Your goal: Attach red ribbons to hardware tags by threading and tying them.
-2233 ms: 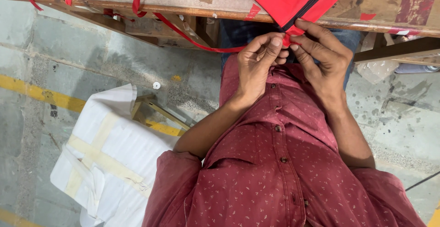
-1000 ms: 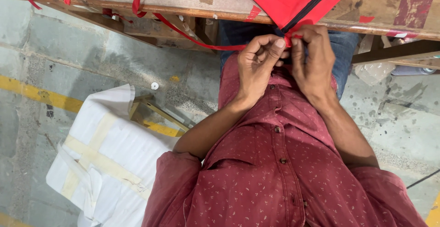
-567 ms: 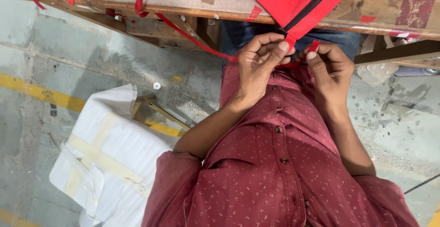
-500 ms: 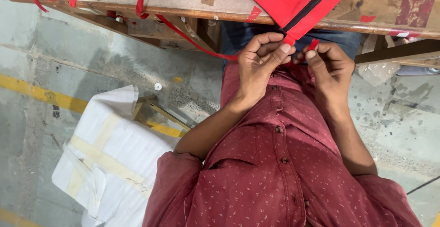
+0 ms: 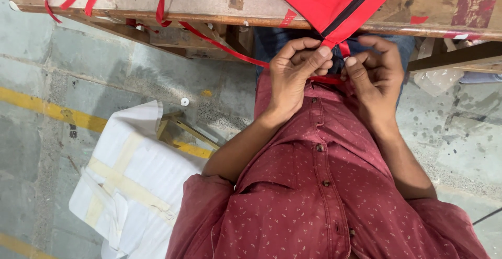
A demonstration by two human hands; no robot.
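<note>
A red fabric bag (image 5: 334, 0) with a black zip strip lies on the wooden table (image 5: 209, 0), its corner hanging over the front edge. A long red ribbon (image 5: 219, 43) runs from a tangle at the table's far left down to that corner. My left hand (image 5: 294, 70) pinches the ribbon just below the bag's corner. My right hand (image 5: 375, 70) is close beside it, fingers closed on the same ribbon's short end. Both hands hover over my maroon shirt, below the table edge.
A white sack-wrapped bundle (image 5: 130, 186) taped with beige strips sits on the concrete floor at my left. A yellow line (image 5: 47, 110) crosses the floor. Wooden table supports (image 5: 449, 57) and plastic scraps lie under the table at right.
My hands have drawn slightly apart and lower from the bag's corner, still working the ribbon between the fingertips. The bag and the ribbon tangle have stayed where they were.
</note>
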